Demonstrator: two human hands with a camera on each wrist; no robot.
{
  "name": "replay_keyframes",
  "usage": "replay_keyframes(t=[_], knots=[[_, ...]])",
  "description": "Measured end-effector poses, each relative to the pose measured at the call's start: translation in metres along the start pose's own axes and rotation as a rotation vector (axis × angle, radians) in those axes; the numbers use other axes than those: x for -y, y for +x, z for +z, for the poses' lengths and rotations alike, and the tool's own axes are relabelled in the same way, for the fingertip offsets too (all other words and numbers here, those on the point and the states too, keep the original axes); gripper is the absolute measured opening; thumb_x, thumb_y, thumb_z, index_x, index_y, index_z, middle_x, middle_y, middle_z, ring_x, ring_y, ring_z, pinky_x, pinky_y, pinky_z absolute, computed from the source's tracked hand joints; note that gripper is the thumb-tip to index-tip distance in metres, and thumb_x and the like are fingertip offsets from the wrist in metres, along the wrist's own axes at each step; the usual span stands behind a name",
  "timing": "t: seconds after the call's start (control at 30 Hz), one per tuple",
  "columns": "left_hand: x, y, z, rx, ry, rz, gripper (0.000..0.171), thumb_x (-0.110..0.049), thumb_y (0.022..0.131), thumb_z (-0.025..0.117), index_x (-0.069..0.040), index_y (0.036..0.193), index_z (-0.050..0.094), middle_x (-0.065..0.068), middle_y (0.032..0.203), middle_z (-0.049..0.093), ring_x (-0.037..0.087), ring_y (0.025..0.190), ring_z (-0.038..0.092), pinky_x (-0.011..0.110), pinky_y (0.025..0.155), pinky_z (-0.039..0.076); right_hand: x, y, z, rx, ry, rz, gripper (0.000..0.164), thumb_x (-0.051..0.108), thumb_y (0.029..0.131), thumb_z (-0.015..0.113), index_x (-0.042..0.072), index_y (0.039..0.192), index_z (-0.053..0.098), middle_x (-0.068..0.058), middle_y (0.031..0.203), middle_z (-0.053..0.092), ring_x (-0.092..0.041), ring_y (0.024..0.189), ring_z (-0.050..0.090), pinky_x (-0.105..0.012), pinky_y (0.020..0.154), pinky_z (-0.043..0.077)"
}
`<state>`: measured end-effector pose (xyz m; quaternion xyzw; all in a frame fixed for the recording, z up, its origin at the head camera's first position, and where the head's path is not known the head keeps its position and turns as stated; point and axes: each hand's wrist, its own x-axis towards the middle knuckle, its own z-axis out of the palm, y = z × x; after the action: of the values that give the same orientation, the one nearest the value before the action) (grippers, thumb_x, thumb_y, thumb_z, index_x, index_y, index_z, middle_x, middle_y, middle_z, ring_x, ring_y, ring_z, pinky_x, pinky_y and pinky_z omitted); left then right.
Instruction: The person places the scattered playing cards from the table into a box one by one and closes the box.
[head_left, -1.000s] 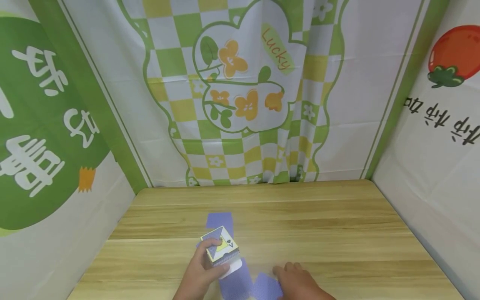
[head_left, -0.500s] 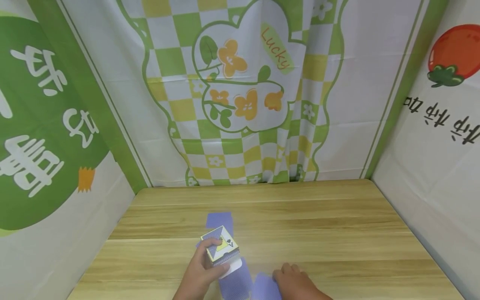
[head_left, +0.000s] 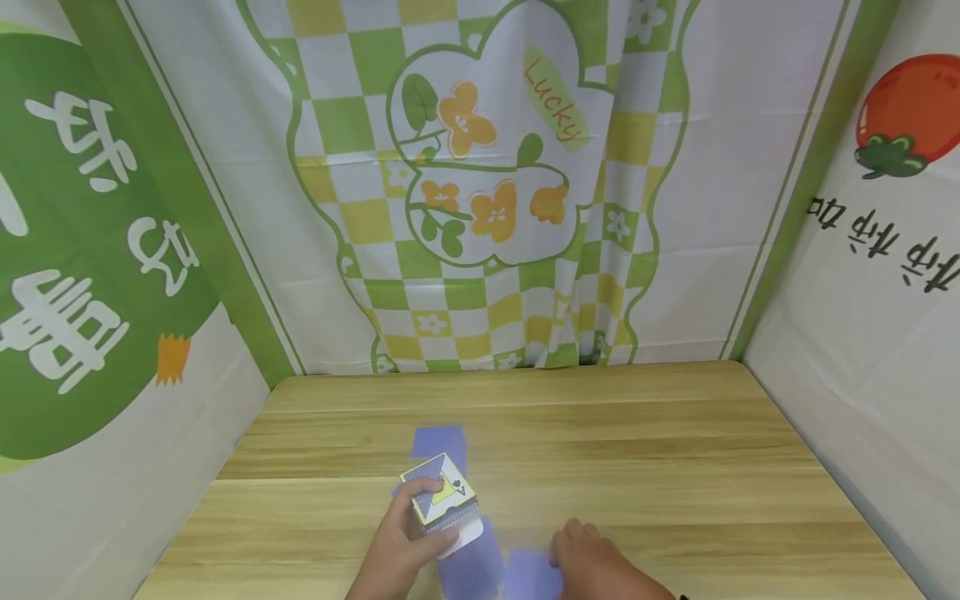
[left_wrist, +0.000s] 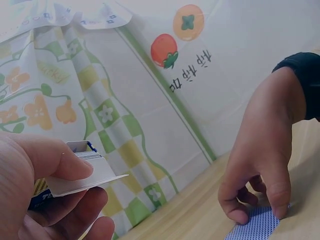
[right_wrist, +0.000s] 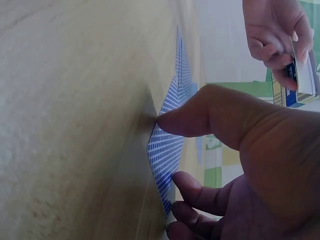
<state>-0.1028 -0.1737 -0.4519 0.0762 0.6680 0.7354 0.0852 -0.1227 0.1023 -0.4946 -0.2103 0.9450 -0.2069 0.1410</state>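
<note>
My left hand (head_left: 397,542) grips a card box (head_left: 459,492) with a spade ace design, fingers on one side and thumb on its white end flap. The left wrist view shows the flap (left_wrist: 95,182) folded out and a stack edge inside the box. My right hand (head_left: 600,567) is low over the table, thumb and fingertips at the edges of a blue-backed playing card (head_left: 529,573) lying face down. In the right wrist view the thumb meets one edge of that card (right_wrist: 165,150), with fingertips along another. More blue-backed cards (head_left: 471,568) lie beside it.
A further blue-backed card (head_left: 439,438) lies beyond the box, partly hidden by it. The wooden table (head_left: 675,467) meets a checkered curtain (head_left: 487,308) at the back and printed cloth walls at both sides.
The playing card at my right hand has turned from slanted to nearly square with the table, and that hand shifted slightly with it. The left hand and box stay put.
</note>
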Motion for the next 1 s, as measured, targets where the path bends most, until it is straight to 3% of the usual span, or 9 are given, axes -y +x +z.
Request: replay_keyframes(t=[0.17,0.37,0.67,1.0], knots=[[-0.001,0.0,0.0,-0.007,0.012,0.003,0.062,0.004,0.085,0.067,0.0,0.136,0.032,0.022,0.123,0.046,0.025,0.098,0.064,0.034,0.083,0.059,-0.002,-0.002,-0.005,-0.019,0.071,-0.011,0.053,0.031,0.063,0.093,0.009,0.099,0.06,0.001,0.088,0.046,-0.016,0.082,0.045,-0.035,0.071,0.045],[-0.001,0.0,0.0,-0.009,0.006,-0.005,0.061,0.004,0.085,0.067,-0.001,0.135,0.032,0.023,0.125,0.046,0.026,0.1,0.064,0.035,0.084,0.059,0.0,-0.002,-0.008,-0.017,0.091,0.034,0.06,0.026,0.062,0.094,0.007,0.11,0.063,-0.001,0.092,0.052,-0.021,0.088,0.051,-0.042,0.078,0.05],[0.0,0.0,-0.001,0.014,-0.005,0.0,0.06,0.004,0.086,0.066,-0.001,0.135,0.031,0.025,0.128,0.042,0.028,0.103,0.063,0.035,0.086,0.058,-0.001,-0.009,-0.019,-0.043,0.101,-0.033,0.049,0.021,0.062,0.087,0.007,0.1,0.06,0.001,0.089,0.045,-0.016,0.083,0.04,-0.031,0.07,0.042],[0.0,0.0,-0.001,0.011,-0.011,0.008,0.058,0.004,0.085,0.067,-0.004,0.133,0.034,0.026,0.128,0.041,0.028,0.102,0.063,0.036,0.085,0.059,-0.007,-0.007,-0.019,-0.016,0.16,-0.03,0.046,0.016,0.062,0.083,0.008,0.098,0.055,0.0,0.091,0.043,-0.018,0.083,0.038,-0.03,0.069,0.039]])
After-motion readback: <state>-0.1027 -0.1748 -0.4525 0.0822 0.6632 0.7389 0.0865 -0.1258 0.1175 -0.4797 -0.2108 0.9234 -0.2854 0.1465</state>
